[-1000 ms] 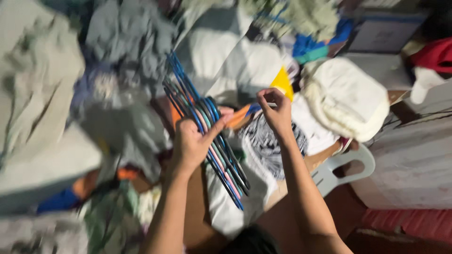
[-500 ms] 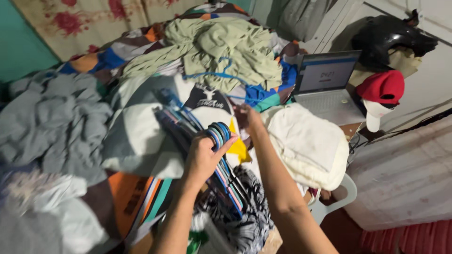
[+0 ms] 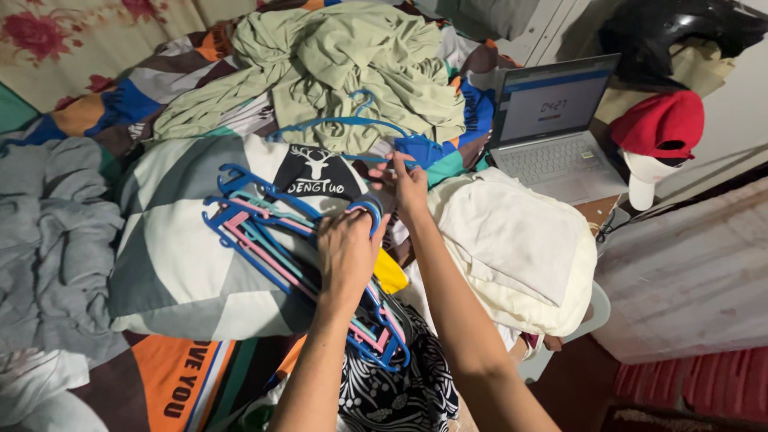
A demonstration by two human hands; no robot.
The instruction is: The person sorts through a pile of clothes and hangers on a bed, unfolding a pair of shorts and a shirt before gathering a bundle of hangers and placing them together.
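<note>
Fingers of the left hand (image 3: pixel 346 254) hold a bunch of blue and pink plastic hangers (image 3: pixel 272 240); at one o'clock, right hand (image 3: pixel 404 184) fingers pinch a blue hanger (image 3: pixel 344 122) on the pale green cloth (image 3: pixel 336 64).

Dim warm indoor light, soft shadows; frame sharp, laptop screen (image 3: pixel 552 104) glowing, corners darker.

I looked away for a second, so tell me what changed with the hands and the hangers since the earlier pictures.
The right hand left the bundle and reached up the bed to a blue hanger lying on the green garment, its fingers now at that hanger's lower bar. The left hand kept its grip on the bundle of hangers. The laptop and red cap look unmoved between the last two pictures.
</note>
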